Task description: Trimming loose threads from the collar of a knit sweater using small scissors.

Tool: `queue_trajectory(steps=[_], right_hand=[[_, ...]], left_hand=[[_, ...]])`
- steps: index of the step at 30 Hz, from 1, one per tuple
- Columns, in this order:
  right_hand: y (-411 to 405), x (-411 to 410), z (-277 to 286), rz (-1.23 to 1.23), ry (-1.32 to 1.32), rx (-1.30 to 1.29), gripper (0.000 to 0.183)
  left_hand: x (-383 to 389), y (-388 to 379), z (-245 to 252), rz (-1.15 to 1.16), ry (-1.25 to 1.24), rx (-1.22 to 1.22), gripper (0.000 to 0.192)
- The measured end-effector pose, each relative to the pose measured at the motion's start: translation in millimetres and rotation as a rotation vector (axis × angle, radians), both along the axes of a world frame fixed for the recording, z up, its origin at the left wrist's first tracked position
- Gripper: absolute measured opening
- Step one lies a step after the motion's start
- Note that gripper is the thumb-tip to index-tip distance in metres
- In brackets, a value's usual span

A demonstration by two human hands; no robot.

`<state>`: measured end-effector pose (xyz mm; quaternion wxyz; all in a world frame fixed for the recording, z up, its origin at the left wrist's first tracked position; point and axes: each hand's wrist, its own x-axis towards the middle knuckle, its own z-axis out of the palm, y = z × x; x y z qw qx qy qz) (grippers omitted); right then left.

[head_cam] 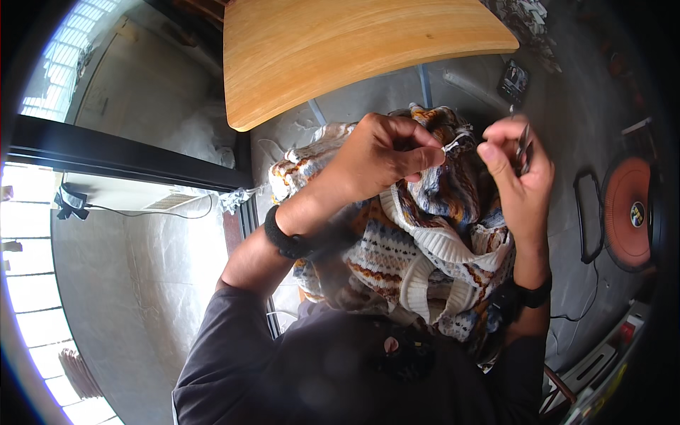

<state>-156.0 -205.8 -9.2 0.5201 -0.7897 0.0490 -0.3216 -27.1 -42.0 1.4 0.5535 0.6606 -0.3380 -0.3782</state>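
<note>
A patterned knitted garment (393, 249) with white ribbed bands lies bunched over my lap. Above it, my left hand (393, 151) pinches a short tuft of white yarn (452, 144) between thumb and fingertips. My right hand (518, 164) is raised just to the right of the yarn, its thumb and index finger slightly apart. A small dark metal tool, perhaps thread snips (525, 143), rests within the fingers of that hand. Part of the tool is hidden by the fingers.
A wooden tabletop (361, 53) spans the area ahead. On the floor at right stand a round fan-like object (628, 212) and a black frame (587, 218). A phone-like screen (513, 79) is beyond my right hand. A black metal beam (122, 151) crosses at left.
</note>
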Motion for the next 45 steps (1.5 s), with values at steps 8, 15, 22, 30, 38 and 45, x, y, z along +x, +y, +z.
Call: queue_trajectory(steps=[8,15,22,30,38,45], right_hand=[[9.6,3.0,2.6,0.099,0.144,-0.148,0.011],[13.2,6.2,-0.5,0.068,0.147,-0.141,0.008],[-23.0,6.2,-11.8,-0.317,-0.025,-0.142,0.011],[7.3,3.6,-6.7,0.215,0.220,0.047,0.017],[8.1,14.8,-14.4,-0.021,-0.018,-0.366,0.008],[-26.3,14.7,-17.3,-0.455,-0.115,-0.207,0.010]], left_hand=[[-10.1,-2.1,-4.9,0.045,-0.273,-0.078,0.017],[-11.7,-4.7,-12.4,0.086,-0.544,-0.163,0.015],[-5.7,-0.9,-10.8,-0.006,-0.290,-0.075,0.017],[-8.3,-1.6,-11.2,0.068,-0.539,-0.098,0.018],[-9.2,-1.8,-10.0,0.066,-0.593,-0.099,0.012],[0.1,5.2,-14.5,-0.005,-0.264,-0.018,0.011]])
